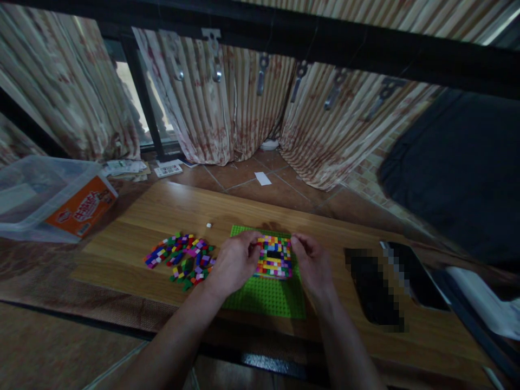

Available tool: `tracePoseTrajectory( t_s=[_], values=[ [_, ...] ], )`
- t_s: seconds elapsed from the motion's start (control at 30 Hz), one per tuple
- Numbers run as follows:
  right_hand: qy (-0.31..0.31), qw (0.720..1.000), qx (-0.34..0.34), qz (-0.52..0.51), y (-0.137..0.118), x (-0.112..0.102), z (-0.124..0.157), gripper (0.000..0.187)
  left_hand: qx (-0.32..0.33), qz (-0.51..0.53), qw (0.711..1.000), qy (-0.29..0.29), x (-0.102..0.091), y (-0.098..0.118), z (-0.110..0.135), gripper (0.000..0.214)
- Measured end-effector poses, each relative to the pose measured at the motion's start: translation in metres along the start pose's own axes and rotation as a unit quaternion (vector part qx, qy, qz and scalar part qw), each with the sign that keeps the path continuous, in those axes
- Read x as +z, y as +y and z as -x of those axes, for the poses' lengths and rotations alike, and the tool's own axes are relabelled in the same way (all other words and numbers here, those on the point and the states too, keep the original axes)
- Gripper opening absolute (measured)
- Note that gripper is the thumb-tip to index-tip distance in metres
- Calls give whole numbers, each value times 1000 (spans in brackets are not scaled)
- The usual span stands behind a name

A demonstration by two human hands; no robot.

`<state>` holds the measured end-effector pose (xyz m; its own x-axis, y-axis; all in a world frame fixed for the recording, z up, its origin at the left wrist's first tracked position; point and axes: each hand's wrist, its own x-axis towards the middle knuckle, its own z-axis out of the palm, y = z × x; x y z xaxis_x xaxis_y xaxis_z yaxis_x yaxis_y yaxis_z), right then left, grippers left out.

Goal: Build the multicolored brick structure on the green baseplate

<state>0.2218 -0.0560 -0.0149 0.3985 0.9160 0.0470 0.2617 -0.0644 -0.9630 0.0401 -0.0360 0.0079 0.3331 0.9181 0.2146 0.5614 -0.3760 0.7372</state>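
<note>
A green baseplate [268,298] lies on a low wooden table [162,216]. On it stands a square frame of small multicoloured bricks [275,257] with a dark hollow in its middle. My left hand [234,264] rests against the frame's left side, its fingers curled and pinched at the top left corner. My right hand [312,262] is at the frame's right side, its fingers curled and pinched at the top right corner. Whether either pinch holds a loose brick is hidden. A heap of loose coloured bricks [181,258] lies left of the baseplate.
A single white brick [208,225] lies beyond the heap. A clear plastic tub [44,197] with an orange label stands at the far left. Dark flat devices [390,281] lie on the table at right. Curtains and a tiled floor are behind.
</note>
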Motion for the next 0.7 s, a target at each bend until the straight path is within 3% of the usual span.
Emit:
tracePoseTrajectory(
  t_s=[0.2,0.4,0.7],
  values=[
    [-3,1000,-9,21,-1,1,1,38,-7,-32,999,-1,0,3,-2,14],
    [-7,1000,-10,27,-2,2,2,38,18,-56,998,-1,4,0,-3,23],
    [-9,999,-9,42,-1,2,2,39,6,-99,995,29,11,2,-4,23]
  ],
)
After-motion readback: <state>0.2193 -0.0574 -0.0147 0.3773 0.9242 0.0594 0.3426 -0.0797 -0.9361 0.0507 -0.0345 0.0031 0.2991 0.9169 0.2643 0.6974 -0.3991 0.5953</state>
